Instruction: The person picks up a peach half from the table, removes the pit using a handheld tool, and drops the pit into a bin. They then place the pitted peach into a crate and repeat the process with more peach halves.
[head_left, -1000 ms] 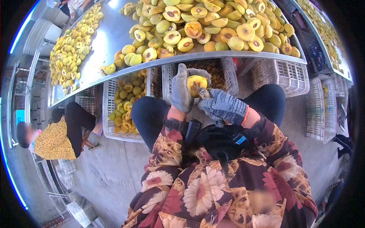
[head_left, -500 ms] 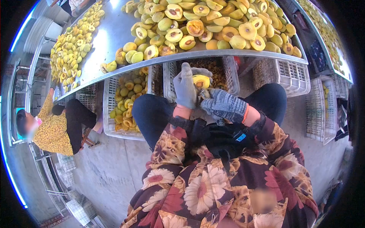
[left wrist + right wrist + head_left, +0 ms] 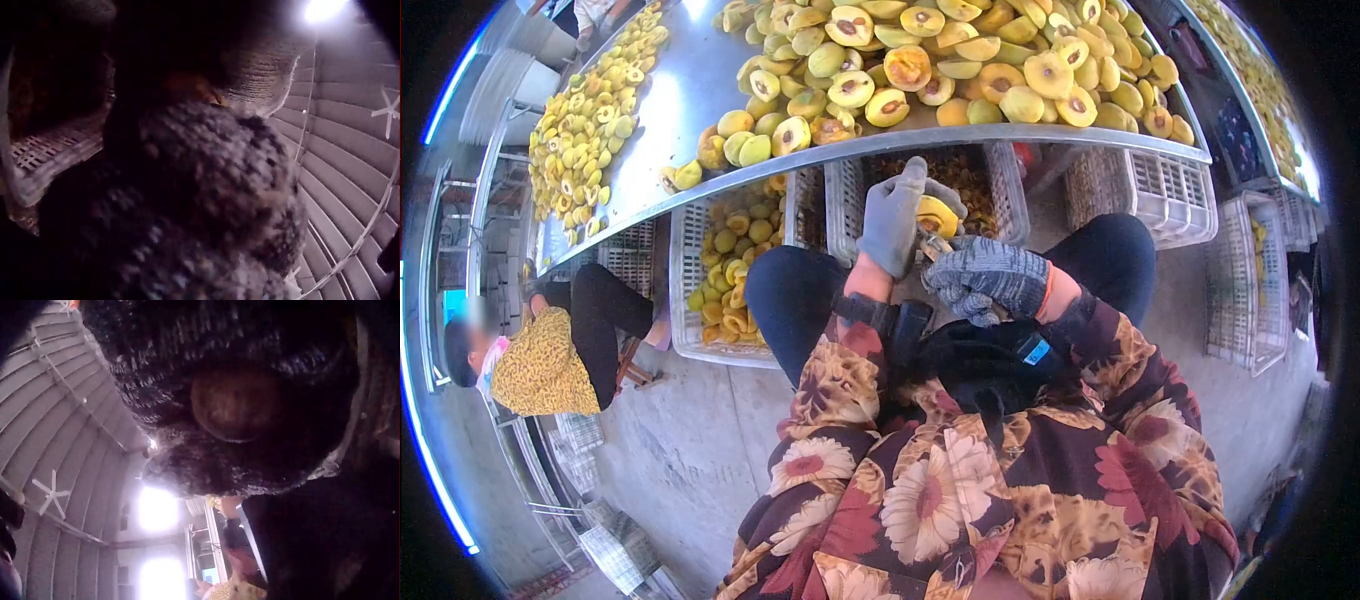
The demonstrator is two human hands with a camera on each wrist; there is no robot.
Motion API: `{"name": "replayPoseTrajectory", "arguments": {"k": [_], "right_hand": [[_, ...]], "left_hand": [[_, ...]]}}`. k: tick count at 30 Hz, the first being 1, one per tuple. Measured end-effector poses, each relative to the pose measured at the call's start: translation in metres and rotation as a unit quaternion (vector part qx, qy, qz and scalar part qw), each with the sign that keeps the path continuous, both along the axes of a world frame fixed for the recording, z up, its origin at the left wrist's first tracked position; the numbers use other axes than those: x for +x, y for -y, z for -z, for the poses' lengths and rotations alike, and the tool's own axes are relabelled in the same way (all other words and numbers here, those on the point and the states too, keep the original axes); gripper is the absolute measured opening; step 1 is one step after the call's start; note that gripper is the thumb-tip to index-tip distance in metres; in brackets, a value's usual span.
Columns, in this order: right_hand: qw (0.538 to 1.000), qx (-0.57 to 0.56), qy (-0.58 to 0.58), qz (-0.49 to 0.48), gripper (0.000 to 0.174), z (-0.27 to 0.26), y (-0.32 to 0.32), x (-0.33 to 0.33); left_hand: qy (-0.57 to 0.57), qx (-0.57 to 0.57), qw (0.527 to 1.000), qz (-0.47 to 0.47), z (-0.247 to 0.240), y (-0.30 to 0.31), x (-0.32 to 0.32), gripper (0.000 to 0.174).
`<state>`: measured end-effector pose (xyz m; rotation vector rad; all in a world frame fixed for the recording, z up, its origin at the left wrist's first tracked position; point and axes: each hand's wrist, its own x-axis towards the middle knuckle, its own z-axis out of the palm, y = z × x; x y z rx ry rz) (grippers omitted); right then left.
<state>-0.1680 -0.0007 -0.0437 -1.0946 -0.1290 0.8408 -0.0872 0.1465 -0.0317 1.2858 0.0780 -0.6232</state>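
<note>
In the head view my left hand (image 3: pixel 887 225), in a pale grey glove, grips a yellow peach half (image 3: pixel 938 214) with the thumb raised. My right hand (image 3: pixel 990 276), in a dark grey knit glove, has its fingers curled round a small pitting tool whose metal end (image 3: pixel 932 243) is at the fruit's near edge. A rounded brown handle end (image 3: pixel 228 406) pokes out of the right glove in the right wrist view. The left wrist view is dark and mostly filled by the knit glove (image 3: pixel 212 181).
Halved peaches (image 3: pixel 960 70) are heaped on a metal table (image 3: pixel 675 120) ahead. Below its edge stand a crate (image 3: pixel 1010 190) with brown scraps and another crate (image 3: pixel 680 300) of peaches. A seated person (image 3: pixel 550 360) is at the left; more crates (image 3: pixel 1145 195) stand right.
The peach half has tilted and shifted slightly right in the left hand, showing less of its cut face. Both hands stay close together, the right one turning slightly.
</note>
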Motion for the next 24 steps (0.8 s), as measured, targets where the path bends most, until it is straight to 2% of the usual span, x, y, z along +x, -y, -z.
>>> {"name": "replayPoseTrajectory", "arguments": {"k": [1,3,4,5,6,7,10,13,17,20,23,24], "right_hand": [[0.999,0.013,-0.035,0.009,0.017,-0.003,-0.001,-0.002],[0.974,0.132,-0.184,0.006,0.016,-0.002,0.002,0.002],[0.924,0.239,-0.298,-0.006,0.016,0.003,0.003,0.003],[0.85,0.338,-0.403,-0.018,0.016,0.006,0.003,0.005],[0.847,0.347,-0.401,-0.034,0.015,0.006,0.003,0.006],[0.844,0.355,-0.398,-0.049,0.015,0.006,0.002,0.008],[0.841,0.361,-0.399,-0.063,0.013,0.014,0.005,0.009],[0.857,0.336,-0.388,-0.044,0.014,0.007,0.012,0.011],[0.861,0.311,-0.401,-0.043,0.012,-0.005,0.02,0.017],[0.904,0.235,-0.357,0.017,0.01,-0.018,0.019,0.015],[0.884,0.311,-0.349,0.007,0.009,-0.02,0.015,0.009],[0.902,0.287,-0.322,0.028,0.011,-0.022,0.015,0.011]], "left_hand": [[-0.003,-0.009,1.0,0.0,0.003,0.0,0.0,0.059],[-0.001,-0.03,1.0,0.0,0.01,0.002,0.004,0.058],[0.007,-0.053,0.998,-0.037,0.012,0.005,0.002,0.058],[0.015,-0.077,0.994,-0.074,0.013,0.01,-0.001,0.058],[0.024,-0.1,0.988,-0.112,0.013,0.012,-0.003,0.058],[0.041,-0.097,0.989,-0.102,0.016,0.011,-0.003,0.058],[-0.035,-0.12,0.992,-0.022,0.019,0.007,0.004,0.058],[-0.119,-0.179,0.973,-0.085,0.013,0.015,0.003,0.057],[-0.087,-0.165,0.982,-0.037,0.018,0.017,0.009,0.058],[-0.092,-0.175,0.978,-0.071,-0.001,0.023,0.01,0.066],[-0.039,-0.215,0.964,-0.153,-0.007,0.018,0.011,0.064],[-0.038,-0.241,0.952,-0.184,-0.003,0.015,0.018,0.06]]}}
